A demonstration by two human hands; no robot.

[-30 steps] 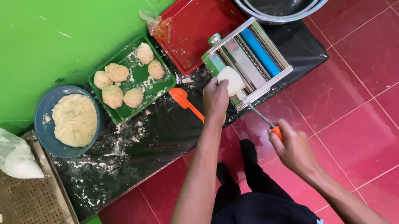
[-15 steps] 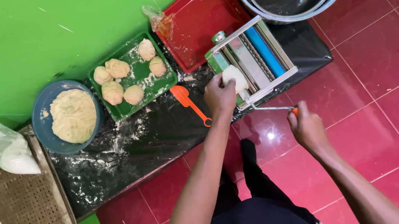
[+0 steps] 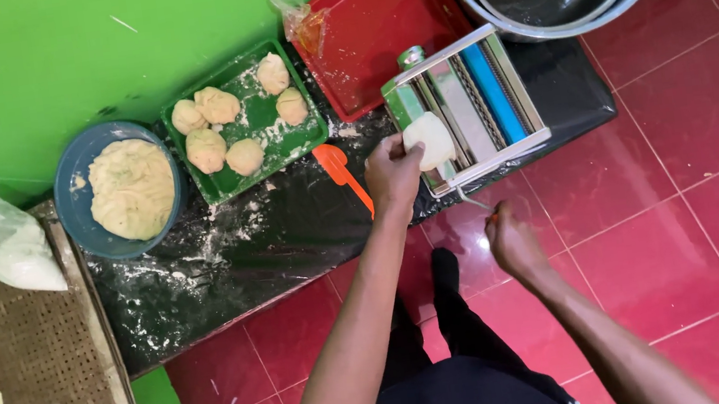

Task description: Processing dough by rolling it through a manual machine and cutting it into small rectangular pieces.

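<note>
Head view, left hand (image 3: 393, 173) gripping dough sheet (image 3: 429, 140) at pasta roller (image 3: 464, 108), right hand (image 3: 510, 238) fisted on crank.

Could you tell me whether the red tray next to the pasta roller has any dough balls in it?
No, the red tray holds no dough balls; the dough balls sit in the green tray.

A floury black sheet (image 3: 228, 256) on red floor tiles (image 3: 709, 184) carries trays.
</note>
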